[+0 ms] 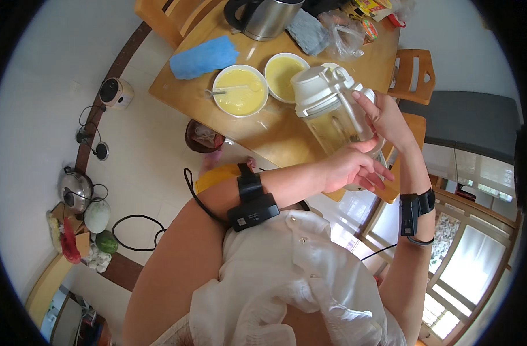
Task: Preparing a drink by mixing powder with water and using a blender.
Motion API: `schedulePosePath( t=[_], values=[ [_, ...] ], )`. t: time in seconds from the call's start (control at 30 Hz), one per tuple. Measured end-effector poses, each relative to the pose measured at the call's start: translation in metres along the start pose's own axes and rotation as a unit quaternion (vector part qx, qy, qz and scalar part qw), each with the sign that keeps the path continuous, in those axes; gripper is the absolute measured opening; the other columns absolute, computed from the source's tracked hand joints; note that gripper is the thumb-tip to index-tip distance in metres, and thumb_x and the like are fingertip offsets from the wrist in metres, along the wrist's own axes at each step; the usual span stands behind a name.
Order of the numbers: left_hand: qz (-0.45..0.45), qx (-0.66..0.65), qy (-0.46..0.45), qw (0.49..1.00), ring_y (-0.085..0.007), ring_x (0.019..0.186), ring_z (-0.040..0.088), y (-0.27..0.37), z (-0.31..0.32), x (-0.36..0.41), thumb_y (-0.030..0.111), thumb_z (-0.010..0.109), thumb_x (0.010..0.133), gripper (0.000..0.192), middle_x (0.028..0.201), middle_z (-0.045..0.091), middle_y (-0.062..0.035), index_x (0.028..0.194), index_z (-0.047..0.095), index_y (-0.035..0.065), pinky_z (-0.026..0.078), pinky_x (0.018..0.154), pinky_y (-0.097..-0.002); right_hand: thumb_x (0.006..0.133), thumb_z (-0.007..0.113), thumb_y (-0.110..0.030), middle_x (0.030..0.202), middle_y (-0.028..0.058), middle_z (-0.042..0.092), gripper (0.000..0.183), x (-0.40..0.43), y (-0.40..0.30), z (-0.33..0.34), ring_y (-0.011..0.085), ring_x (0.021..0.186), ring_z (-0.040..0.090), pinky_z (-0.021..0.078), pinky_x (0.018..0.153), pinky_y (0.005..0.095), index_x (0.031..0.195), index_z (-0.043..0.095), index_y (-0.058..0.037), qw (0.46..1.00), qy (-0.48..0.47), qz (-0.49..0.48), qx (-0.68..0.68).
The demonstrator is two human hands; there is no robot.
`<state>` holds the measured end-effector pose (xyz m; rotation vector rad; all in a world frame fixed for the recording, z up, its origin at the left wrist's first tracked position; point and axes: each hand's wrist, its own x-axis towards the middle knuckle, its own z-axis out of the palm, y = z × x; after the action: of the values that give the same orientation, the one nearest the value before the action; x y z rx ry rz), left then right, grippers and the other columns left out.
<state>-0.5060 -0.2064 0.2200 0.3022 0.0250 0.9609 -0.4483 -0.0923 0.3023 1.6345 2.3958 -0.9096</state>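
My right hand (386, 119) grips the handle of a clear jug with a white lid (328, 93), which looks like a blender jar. The jug is tilted above the table's near edge, and yellowish residue coats its wall. In front of its lower part is my left hand (354, 168), fingers apart; whether it touches the jug is unclear. Left of the jug stand a white bowl of yellow liquid (281, 75) and a second such bowl (239, 98), with a clear spoon (231, 90) in it. Another white rim (331, 65) shows partly behind the lid.
On the wooden table (285, 138) lie a blue cloth-like bundle (205, 57), a steel kettle (270, 19), a grey cloth (307, 32) and plastic bags (343, 34). A waste bin (198, 140) stands beneath the left edge. Wooden chairs (412, 75) flank the table.
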Motion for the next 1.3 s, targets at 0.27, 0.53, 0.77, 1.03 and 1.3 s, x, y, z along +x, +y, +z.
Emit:
schedulePosePath(
  t=[0.27,0.53,0.77,1.03,1.3],
  values=[
    [0.039,0.017,0.057,0.997,-0.0218,0.083,0.062,-0.014,0.0,0.012,0.009,0.042,0.087,0.068,0.105,0.061,-0.0173,0.143,0.002,0.0118,0.049,0.072,-0.0302,0.083,0.054,-0.054,0.065,0.013,0.057,0.061,0.002,0.02,0.004,0.0192,0.06,0.055,0.0453,0.059,0.0339,0.088,0.058,0.0071,0.998,0.024,-0.061,0.018],
    [-0.001,0.015,0.014,1.0,-0.0236,0.083,0.062,-0.007,0.004,0.03,0.003,0.039,0.084,0.071,0.104,0.06,-0.0182,0.143,0.001,0.0143,0.049,0.07,-0.0305,0.083,0.052,-0.056,0.058,0.0072,0.052,0.06,-0.002,0.032,-0.014,0.0135,0.048,0.05,0.0415,0.044,0.0298,0.089,0.057,0.0041,0.998,0.069,0.011,0.001],
    [-0.016,-0.06,-0.096,0.993,-0.0265,0.082,0.063,-0.005,0.011,0.059,0.004,0.036,0.085,0.07,0.104,0.06,-0.0205,0.142,-0.001,0.0178,0.052,0.07,-0.0321,0.082,0.054,-0.056,0.053,0.0052,0.048,0.062,0.004,0.036,-0.049,0.0137,0.042,0.048,0.0393,0.039,0.0287,0.084,0.055,0.0054,0.992,0.035,0.106,-0.049],
    [-0.035,-0.095,-0.098,0.99,-0.0249,0.081,0.065,0.006,0.011,0.078,0.004,0.032,0.087,0.068,0.101,0.061,-0.0219,0.141,-0.004,0.0254,0.054,0.07,-0.0303,0.083,0.052,-0.055,0.05,0.0029,0.046,0.059,0.032,0.032,-0.061,0.013,0.04,0.048,0.0412,0.039,0.029,0.089,0.057,0.0028,0.98,0.014,0.136,-0.147],
    [-0.019,-0.13,-0.067,0.989,-0.025,0.076,0.065,0.005,0.015,0.087,0.025,0.031,0.096,0.039,0.095,0.062,-0.0222,0.122,0.042,-0.0016,0.054,0.067,-0.0299,0.081,0.049,-0.062,0.047,0.0063,0.049,0.068,0.048,0.037,-0.072,0.0166,0.042,0.053,0.0431,0.039,0.03,0.067,0.055,0.0042,0.964,-0.018,0.157,-0.213]
  ],
)
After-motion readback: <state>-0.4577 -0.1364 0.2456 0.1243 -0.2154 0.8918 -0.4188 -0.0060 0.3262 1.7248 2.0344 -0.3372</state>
